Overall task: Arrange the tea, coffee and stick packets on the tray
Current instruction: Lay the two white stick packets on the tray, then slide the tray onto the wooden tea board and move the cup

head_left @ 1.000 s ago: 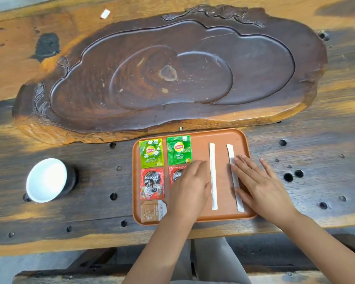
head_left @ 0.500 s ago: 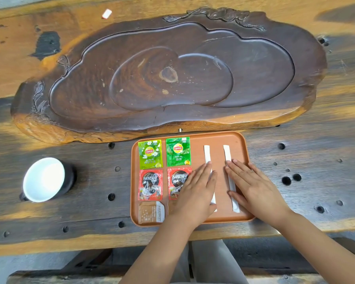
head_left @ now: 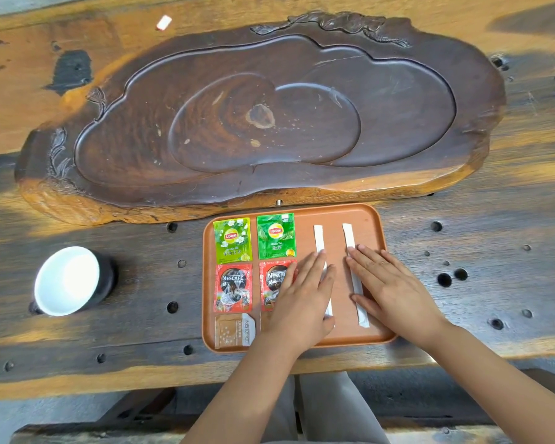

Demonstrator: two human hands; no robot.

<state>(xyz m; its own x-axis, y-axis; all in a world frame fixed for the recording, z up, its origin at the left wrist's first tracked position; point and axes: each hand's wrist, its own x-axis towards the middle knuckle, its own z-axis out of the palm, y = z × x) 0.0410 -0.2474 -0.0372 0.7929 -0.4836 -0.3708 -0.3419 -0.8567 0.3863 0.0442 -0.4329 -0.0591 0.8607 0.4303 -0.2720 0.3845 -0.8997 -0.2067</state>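
An orange-brown tray (head_left: 370,219) lies near the table's front edge. On its left side lie two green Lipton tea packets (head_left: 232,240) (head_left: 276,235), under them two red Nescafe coffee packets (head_left: 233,287) (head_left: 271,283), and a brown sachet (head_left: 234,330) at the bottom left. Two white stick packets (head_left: 318,237) (head_left: 348,233) lie upright on the right half. My left hand (head_left: 305,299) lies flat with fingers together over the left stick and part of the right Nescafe packet. My right hand (head_left: 394,290) lies flat beside the right stick, touching it.
A large carved dark wooden tea board (head_left: 263,113) fills the table behind the tray. A white-lined dark cup (head_left: 69,280) stands to the left. The wooden table (head_left: 494,245) has several round holes. A small white scrap (head_left: 164,22) lies far back.
Both hands have slid the two white sticks leftward and closer to each other. My left hand has moved off the right Nescafe packet toward the left stick.
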